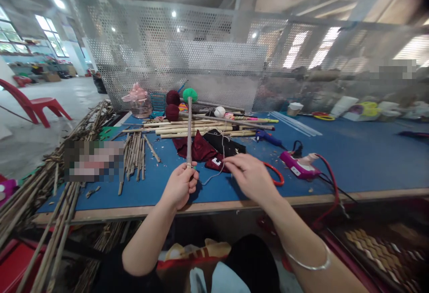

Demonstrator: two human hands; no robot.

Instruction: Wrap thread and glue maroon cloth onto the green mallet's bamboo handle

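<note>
From where I stood, the left hand gripped a stick rising above it, while the right hand pinched a pale thread whose slack, I thought, might snag on the dark red cloth just beyond both hands if tugged.

Desk top: plain blue, front edge pale brown; stick: grey-brown, tip ball bright green; thread: whitish; cloth, mid-desk: maroon; basket, by back edge: teal; glue gun: blue; power strip, nearer front edge: purple and white (its cord red); loop, near front edge: orange-red
</note>
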